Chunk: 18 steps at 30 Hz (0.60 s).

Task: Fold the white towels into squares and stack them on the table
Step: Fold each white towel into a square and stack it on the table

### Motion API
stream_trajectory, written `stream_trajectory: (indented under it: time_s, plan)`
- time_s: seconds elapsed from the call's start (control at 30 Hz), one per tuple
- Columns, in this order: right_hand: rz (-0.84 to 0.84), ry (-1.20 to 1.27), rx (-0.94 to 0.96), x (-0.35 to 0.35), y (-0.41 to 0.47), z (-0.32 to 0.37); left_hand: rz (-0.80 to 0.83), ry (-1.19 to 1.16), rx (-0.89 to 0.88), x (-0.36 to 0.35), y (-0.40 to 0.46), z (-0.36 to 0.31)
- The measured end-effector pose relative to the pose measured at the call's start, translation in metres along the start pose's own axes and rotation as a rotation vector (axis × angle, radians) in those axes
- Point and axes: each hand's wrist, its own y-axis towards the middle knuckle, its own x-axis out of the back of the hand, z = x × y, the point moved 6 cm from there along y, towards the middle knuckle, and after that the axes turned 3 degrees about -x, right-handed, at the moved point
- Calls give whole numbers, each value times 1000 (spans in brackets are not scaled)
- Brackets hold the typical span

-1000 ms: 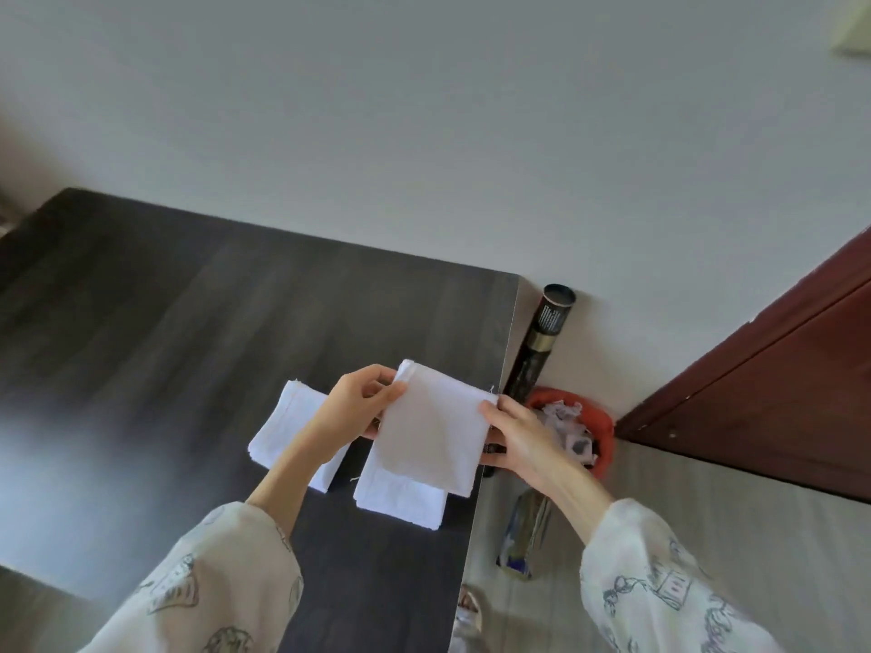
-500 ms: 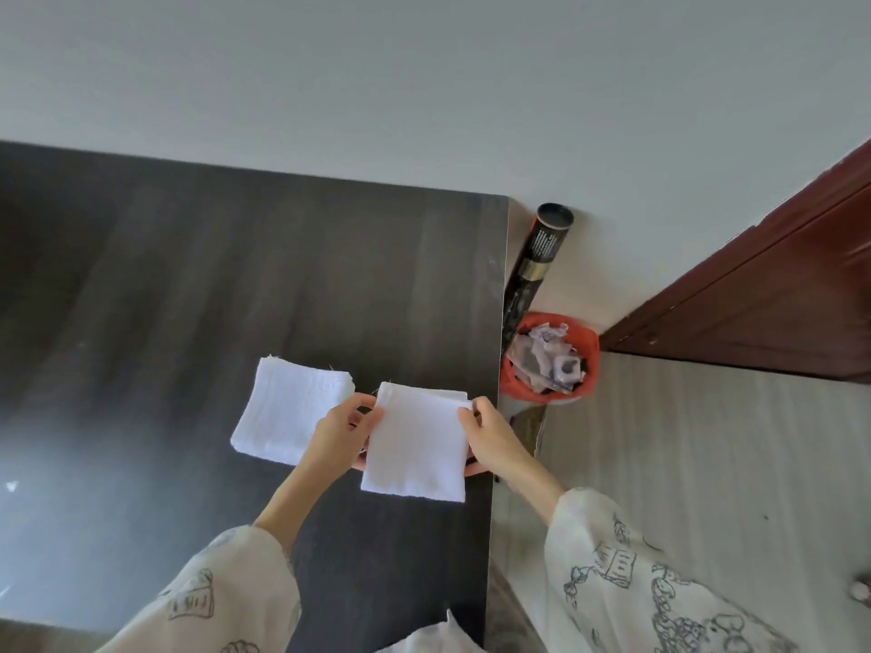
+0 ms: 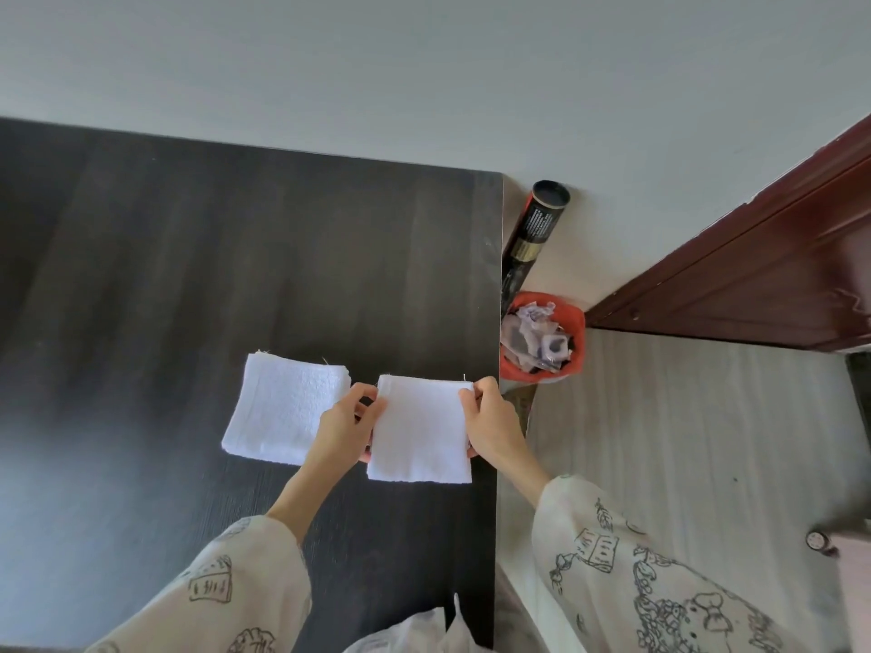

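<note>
A small folded white towel (image 3: 420,428) lies near the right edge of the dark table (image 3: 235,256), square in outline. My left hand (image 3: 341,428) pinches its left edge and my right hand (image 3: 492,424) pinches its right edge, thumbs on top near the far corners. Whether another towel lies under it is hidden. To the left, a stack of folded white towels (image 3: 283,410) rests flat on the table, touching my left hand's side. More white cloth (image 3: 424,629) shows at the bottom edge.
The table's right edge runs just beside my right hand. Past it on the floor stand a red bin (image 3: 542,341) full of scraps and a black tube (image 3: 537,223) leaning on the wall. A dark red door (image 3: 754,275) is at the right.
The folded towel came down from above the table to its surface near the right edge, both hands still on its sides. The camera tilted further down.
</note>
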Motion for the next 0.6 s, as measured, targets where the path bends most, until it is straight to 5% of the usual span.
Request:
stream_trajectory:
  time_s: [0.6]
  plan:
    - [-86,-15,35,1,3,-1,5,145,-37,-3,10,-2]
